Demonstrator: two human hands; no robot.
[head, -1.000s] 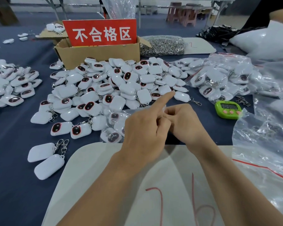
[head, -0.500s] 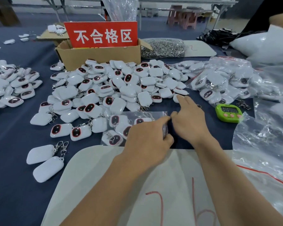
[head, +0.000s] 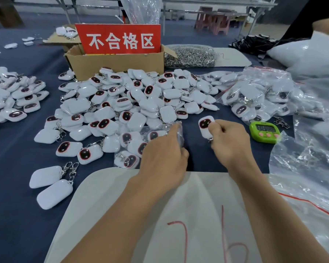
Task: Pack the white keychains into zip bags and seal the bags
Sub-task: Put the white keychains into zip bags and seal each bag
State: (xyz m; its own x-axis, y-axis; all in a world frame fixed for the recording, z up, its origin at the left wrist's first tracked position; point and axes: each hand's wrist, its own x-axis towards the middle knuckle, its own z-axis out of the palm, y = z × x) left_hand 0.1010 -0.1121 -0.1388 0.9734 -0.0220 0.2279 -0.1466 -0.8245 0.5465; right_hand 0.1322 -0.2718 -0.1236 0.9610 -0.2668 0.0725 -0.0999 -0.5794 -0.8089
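A clear zip bag (head: 133, 147) holding several white keychains lies on the blue cloth in front of me. My left hand (head: 164, 149) holds the bag at its right, open end, fingers curled on the plastic. My right hand (head: 229, 141) pinches one white keychain (head: 205, 126), dark oval face up, just right of the bag's mouth. A large heap of loose white keychains (head: 133, 99) spreads behind the bag.
A cardboard box (head: 114, 63) with a red sign stands at the back. A green timer (head: 264, 130) sits right of my right hand. Filled bags (head: 254, 95) and empty zip bags (head: 308, 168) lie right. A white board (head: 106, 196) lies nearest me.
My right hand reached to the pile's edge, picked up one keychain and drew it back toward the bag. My left hand dropped onto the bag's open end.
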